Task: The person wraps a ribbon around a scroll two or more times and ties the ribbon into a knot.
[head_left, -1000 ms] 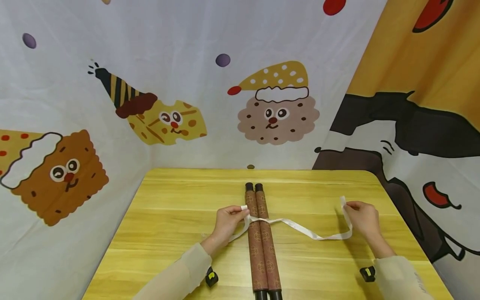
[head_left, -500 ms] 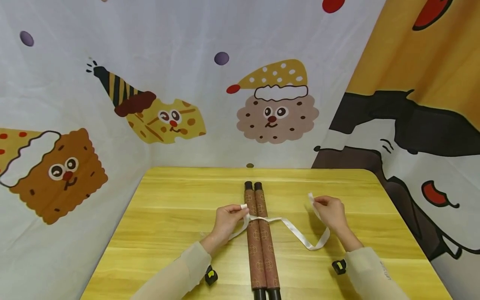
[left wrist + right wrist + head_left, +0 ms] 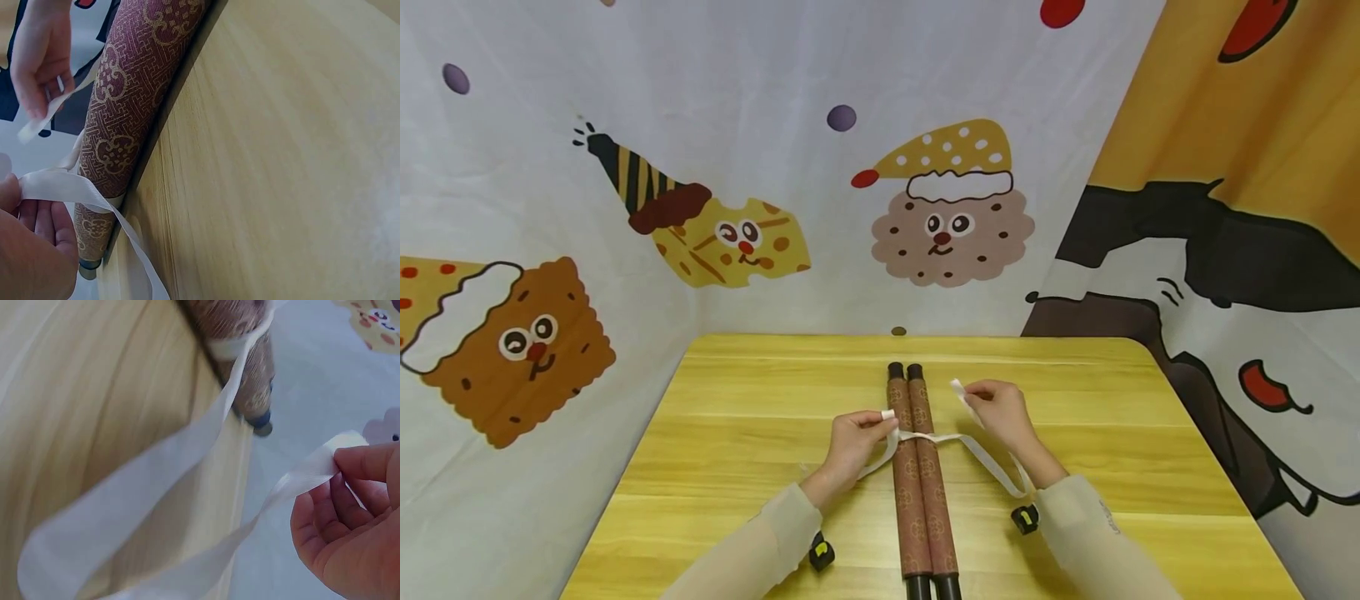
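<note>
Two slim brown patterned rolls with black ends, which look like a rolled scroll (image 3: 911, 500), lie side by side on the table, pointing away from me. A white ribbon (image 3: 988, 465) wraps around both near their far part. On the left side my left hand (image 3: 850, 446) pinches one ribbon end between thumb and finger. My right hand (image 3: 1003, 412) pinches the other end, to the right of the rolls and above the table. Between that hand and the wrap, the ribbon (image 3: 144, 469) hangs in a slack loop. From the left hand, a ribbon length (image 3: 140, 250) droops toward the tabletop.
The wood-grain table (image 3: 737, 392) reaches back to a cartoon-printed cloth wall (image 3: 775, 308). Small black devices with yellow marks hang at the left wrist (image 3: 822, 552) and the right wrist (image 3: 1025, 519).
My right hand has moved left toward the rolls, carrying its ribbon end, and the ribbon on that side has gone from stretched out to looped. The left hand has stayed in place.
</note>
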Motion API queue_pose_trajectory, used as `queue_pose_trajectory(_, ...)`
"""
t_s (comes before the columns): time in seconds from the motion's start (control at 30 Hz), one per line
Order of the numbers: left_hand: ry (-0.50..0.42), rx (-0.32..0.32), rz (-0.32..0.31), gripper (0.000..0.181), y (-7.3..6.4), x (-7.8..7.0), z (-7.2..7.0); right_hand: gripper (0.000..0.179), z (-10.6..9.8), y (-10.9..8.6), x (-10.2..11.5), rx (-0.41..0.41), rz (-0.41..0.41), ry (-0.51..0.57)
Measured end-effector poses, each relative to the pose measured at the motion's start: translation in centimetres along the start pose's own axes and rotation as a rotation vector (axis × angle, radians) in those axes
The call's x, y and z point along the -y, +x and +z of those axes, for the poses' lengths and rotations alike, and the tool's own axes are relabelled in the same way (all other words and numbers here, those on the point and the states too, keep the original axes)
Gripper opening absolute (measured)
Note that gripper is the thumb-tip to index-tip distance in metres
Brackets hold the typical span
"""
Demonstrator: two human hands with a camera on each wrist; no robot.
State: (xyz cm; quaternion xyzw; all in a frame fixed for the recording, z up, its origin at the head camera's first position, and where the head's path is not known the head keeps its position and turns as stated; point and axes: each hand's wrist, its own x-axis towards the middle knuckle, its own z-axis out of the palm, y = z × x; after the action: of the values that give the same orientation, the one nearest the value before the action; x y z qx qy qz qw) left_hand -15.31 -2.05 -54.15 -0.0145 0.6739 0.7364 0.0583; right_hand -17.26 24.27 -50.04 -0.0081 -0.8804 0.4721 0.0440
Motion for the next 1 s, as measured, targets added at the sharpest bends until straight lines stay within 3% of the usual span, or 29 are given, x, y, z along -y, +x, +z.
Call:
queue_pose_trajectory(0.2,-0.001,-0.011,-0.016,0.021,-0.1,-0.2,0.0,0.016,2.1,0.6,2.3,0.043,-0.034,0.041)
queue_pose_trajectory(0.4,0.004,-0.016,-0.006,0.021,-0.2,-0.2,0.1,0.016,4.2,1.5,3.8,0.090,-0.117,0.019)
queue_pose_trajectory(0.73,0.017,-0.004,-0.012,0.019,-0.3,0.3,0.0,0.015,6.9,2.2,5.0,0.188,-0.145,0.053)
queue_pose_trajectory(1.0,0.007,0.002,0.000,0.017,-0.3,0.4,-0.1,0.021,8.0,2.3,4.6,0.296,-0.162,0.100)
